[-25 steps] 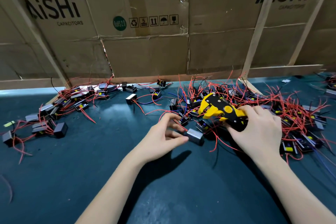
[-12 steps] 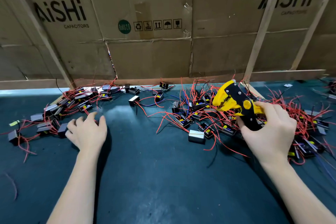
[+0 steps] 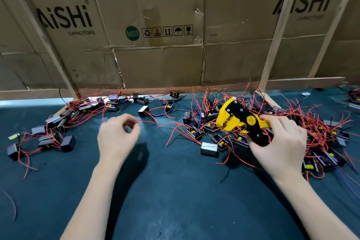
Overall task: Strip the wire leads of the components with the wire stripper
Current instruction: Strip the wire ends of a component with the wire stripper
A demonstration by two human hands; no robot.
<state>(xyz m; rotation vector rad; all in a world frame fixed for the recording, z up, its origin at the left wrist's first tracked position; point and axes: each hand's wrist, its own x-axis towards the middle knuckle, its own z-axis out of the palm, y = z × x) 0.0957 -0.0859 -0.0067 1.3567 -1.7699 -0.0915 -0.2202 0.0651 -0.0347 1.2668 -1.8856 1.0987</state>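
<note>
My right hand (image 3: 282, 142) grips the handles of the yellow and black wire stripper (image 3: 236, 120). Its jaws point left over the right pile of components (image 3: 319, 138), small black boxes tangled in red wires. My left hand (image 3: 117, 136) hovers over the mat in the middle with its fingers loosely curled and holds nothing. The end of a red lead from a lone component (image 3: 143, 111) lies just by its fingertips. A second pile of components (image 3: 56, 128) lies at the left.
One silver-faced component (image 3: 209, 147) lies in front of the right pile. The dark green mat (image 3: 175, 191) covers the table. A cardboard wall (image 3: 165, 54) with wooden battens closes off the back. Loose red wire lies at the near left edge (image 3: 11, 206).
My left hand has left the left pile and moved right to the middle of the mat. The stripper has dropped a little and tilted with its jaws more to the left.
</note>
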